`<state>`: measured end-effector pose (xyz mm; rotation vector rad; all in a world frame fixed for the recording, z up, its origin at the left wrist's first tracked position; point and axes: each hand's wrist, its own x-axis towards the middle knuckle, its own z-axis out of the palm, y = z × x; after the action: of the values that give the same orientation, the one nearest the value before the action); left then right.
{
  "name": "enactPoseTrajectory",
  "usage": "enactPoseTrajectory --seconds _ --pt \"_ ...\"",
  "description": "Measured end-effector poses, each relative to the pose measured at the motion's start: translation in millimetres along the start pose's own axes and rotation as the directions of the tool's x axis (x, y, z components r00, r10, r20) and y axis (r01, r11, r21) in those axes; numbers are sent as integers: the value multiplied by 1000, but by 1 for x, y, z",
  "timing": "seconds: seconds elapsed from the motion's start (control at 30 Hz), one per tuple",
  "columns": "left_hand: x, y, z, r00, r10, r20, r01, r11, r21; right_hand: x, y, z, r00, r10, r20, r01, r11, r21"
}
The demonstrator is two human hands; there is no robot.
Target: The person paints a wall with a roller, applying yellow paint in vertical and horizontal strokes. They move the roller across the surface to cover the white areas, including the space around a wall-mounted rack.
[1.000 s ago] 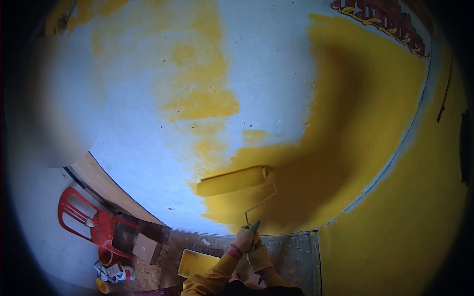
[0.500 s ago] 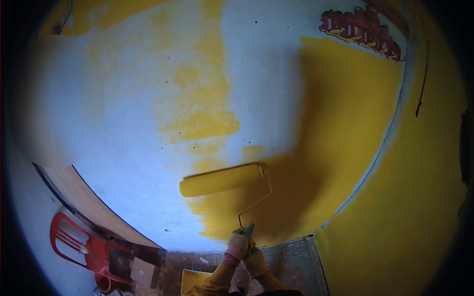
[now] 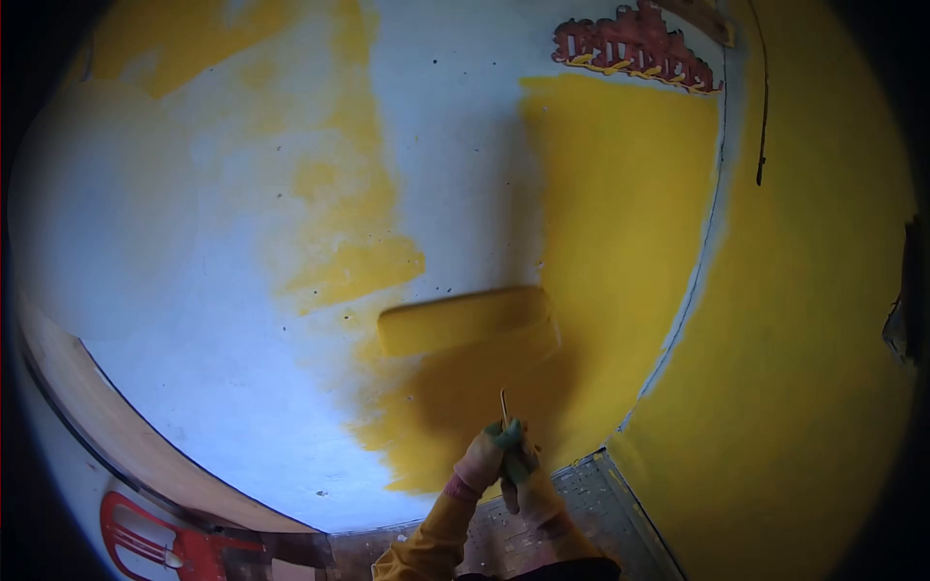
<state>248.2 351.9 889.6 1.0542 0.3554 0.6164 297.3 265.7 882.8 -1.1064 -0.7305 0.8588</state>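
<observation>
A paint roller with a wide yellow sleeve lies against the wall, tilted slightly up to the right. Its thin wire frame runs down to a green handle. My left hand, in a pale glove, is wrapped round the top of that handle. Just below and to the right, my right hand also grips it; its fingers are partly hidden. Around the roller the white wall has wet yellow paint on the right and thin, patchy yellow on the left.
A red plastic chair stands at the lower left, near a cardboard box. Upper right, a dark red painted motif marks the wall. A yellow side wall meets it at a corner. Speckled floor lies below.
The roller has moved up and to the right along the wall, with both hands still on its handle. My view has shifted right, and the yellow tray has left the picture.
</observation>
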Motion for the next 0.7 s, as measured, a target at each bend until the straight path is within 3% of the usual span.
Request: enactPoseTrajectory --seconds 0.13,0.2,0.23,0.3,0.37,0.43,0.47,0.53,0.57,0.63,0.7 --pt "32 37 24 991 120 57 -123 991 44 32 -20 -16 990 128 59 -124 990 -70" --pt "40 46 33 978 208 -22 -204 971 127 48 -17 -22 942 230 245 -282 938 201" --pt "39 38 31 977 212 -24 -208 970 127 48 -11 -24 941 230 249 -282 939 198" --pt "32 4 19 975 79 -205 -37 979 202 41 16 -30 961 267 77 -271 961 53" --pt "19 -37 5 932 118 -344 72 867 494 32 107 -43 993 -60 -98 48 992 -121" --pt "9 -73 -6 891 -71 -448 257 893 369 4 119 -60 954 299 4 -284 910 -303" --pt "14 -77 -8 894 -63 -444 249 894 374 3 114 -63 957 290 6 -275 913 -303" --pt "10 -65 0 890 -98 -444 276 892 357 -2 78 -55 870 491 54 -474 861 -185" --pt "13 -56 2 889 -99 -448 278 892 356 3 61 -47 868 493 57 -476 859 -185" --pt "33 -20 12 959 73 -275 64 886 458 25 19 -29 988 140 71 -145 987 69" --pt "47 32 37 988 65 -141 -34 976 214 47 -31 -20 978 170 121 -186 972 142"
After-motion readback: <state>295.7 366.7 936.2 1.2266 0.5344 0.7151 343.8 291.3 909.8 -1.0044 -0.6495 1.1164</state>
